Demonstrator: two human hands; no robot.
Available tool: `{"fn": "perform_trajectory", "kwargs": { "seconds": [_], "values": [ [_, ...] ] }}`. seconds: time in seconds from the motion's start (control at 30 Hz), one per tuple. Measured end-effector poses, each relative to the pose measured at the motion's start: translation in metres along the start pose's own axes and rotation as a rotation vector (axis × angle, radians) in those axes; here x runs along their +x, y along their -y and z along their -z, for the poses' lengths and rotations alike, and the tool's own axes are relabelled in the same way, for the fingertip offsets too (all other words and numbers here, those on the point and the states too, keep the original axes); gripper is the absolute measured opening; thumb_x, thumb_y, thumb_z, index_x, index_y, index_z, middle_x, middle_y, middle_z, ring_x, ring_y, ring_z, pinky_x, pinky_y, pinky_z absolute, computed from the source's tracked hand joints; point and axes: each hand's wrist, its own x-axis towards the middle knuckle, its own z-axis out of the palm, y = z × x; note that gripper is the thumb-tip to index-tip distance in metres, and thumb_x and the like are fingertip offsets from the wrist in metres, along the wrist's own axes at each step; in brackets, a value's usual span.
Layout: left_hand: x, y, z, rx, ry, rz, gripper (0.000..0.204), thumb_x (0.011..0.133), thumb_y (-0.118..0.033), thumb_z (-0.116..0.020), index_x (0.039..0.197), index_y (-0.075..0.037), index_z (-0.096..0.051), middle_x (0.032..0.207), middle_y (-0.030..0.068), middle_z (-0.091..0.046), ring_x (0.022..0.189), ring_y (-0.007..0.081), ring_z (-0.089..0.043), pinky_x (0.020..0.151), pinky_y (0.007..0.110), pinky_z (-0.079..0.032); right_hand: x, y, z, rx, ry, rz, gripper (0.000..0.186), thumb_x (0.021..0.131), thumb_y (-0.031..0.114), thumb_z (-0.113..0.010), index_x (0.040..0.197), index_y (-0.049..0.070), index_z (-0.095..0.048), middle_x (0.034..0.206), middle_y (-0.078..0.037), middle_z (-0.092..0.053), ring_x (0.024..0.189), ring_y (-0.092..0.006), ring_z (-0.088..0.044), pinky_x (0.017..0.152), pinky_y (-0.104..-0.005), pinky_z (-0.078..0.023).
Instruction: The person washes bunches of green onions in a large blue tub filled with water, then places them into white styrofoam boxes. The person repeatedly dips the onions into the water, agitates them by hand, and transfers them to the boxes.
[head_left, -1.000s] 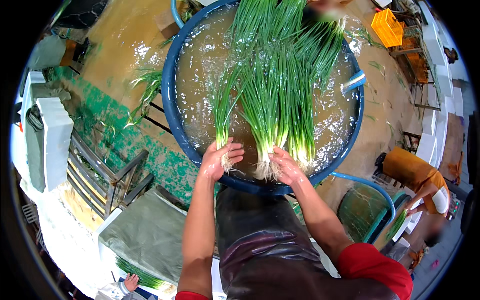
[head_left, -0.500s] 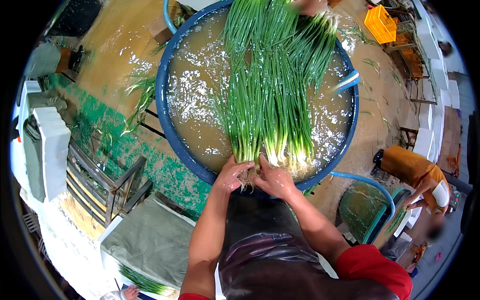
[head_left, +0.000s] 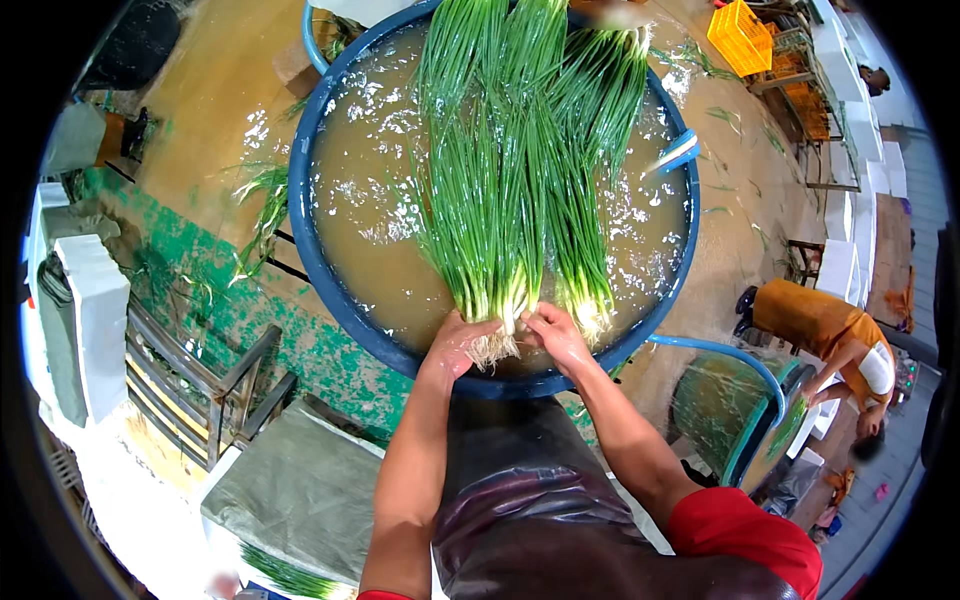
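Observation:
Long green onions (head_left: 500,200) float in muddy water inside a large round blue tub (head_left: 302,215), their white root ends toward me. At the near rim, my left hand (head_left: 455,343) is closed round the left side of a bunch, just above its pale hairy roots (head_left: 492,347). My right hand (head_left: 556,337) pinches at the right side of that same bunch, thumb and fingers on the white stems. A smaller group of green onions (head_left: 585,290) lies just right of it. Farther back, another bunch (head_left: 605,90) points its roots away from me.
A striped hose (head_left: 674,152) hangs over the tub's right rim. At the right, a person in orange (head_left: 815,320) bends over another tub (head_left: 735,415) with a blue hose (head_left: 715,345). A yellow crate (head_left: 740,38) stands far right; a grey-covered box (head_left: 295,490) sits near left.
My right hand has moved slightly right, away from my left. More stems are gathered between my hands, and the group on the right has narrowed. The whole view has shifted a little.

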Motion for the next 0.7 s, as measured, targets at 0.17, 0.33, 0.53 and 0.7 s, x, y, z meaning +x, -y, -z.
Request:
{"fn": "perform_trajectory", "kwargs": {
  "seconds": [0.17, 0.33, 0.53, 0.7],
  "values": [
    [0.003, 0.009, -0.006, 0.085, -0.081, -0.013, 0.056, 0.074, 0.002, -0.079, 0.126, 0.000, -0.057, 0.103, 0.0116, -0.070, 0.087, 0.0230, -0.070, 0.075, 0.037, -0.059, -0.015, 0.011, 0.004, -0.091, 0.018, 0.180, 0.029, 0.098, 0.027, -0.065, 0.081, 0.006, -0.057, 0.075, 0.001, -0.056, 0.069, -0.0069, -0.054, 0.068, -0.0255, -0.051],
    [0.010, 0.023, 0.006, -0.045, -0.027, -0.017, 0.057, 0.075, 0.005, -0.076, 0.128, -0.001, -0.055, 0.100, 0.0119, -0.070, 0.086, 0.0240, -0.070, 0.075, 0.040, -0.059, -0.026, 0.019, 0.012, 0.026, -0.160, 0.144, 0.030, 0.095, 0.024, -0.070, 0.075, 0.008, -0.057, 0.063, 0.004, -0.053, 0.053, -0.0050, -0.047, 0.049, -0.0221, -0.039],
    [0.007, 0.028, -0.006, -0.105, 0.103, 0.077, 0.050, 0.080, 0.004, -0.068, 0.128, -0.001, -0.054, 0.106, 0.0148, -0.067, 0.092, 0.0268, -0.070, 0.077, 0.042, -0.061, -0.006, 0.007, -0.021, 0.071, -0.126, 0.154, 0.023, 0.096, 0.015, -0.069, 0.078, 0.008, -0.056, 0.064, 0.002, -0.054, 0.054, -0.0064, -0.051, 0.048, -0.0228, -0.041],
    [-0.003, 0.025, -0.026, -0.088, 0.079, -0.017, 0.047, 0.081, 0.002, -0.065, 0.127, 0.000, -0.055, 0.105, 0.0145, -0.067, 0.089, 0.0261, -0.070, 0.079, 0.042, -0.061, -0.020, 0.021, -0.029, -0.150, -0.277, 0.303, 0.011, 0.096, 0.012, -0.067, 0.095, 0.002, -0.064, 0.067, 0.000, -0.059, 0.056, -0.0078, -0.056, 0.053, -0.0233, -0.047]
  ]
}}
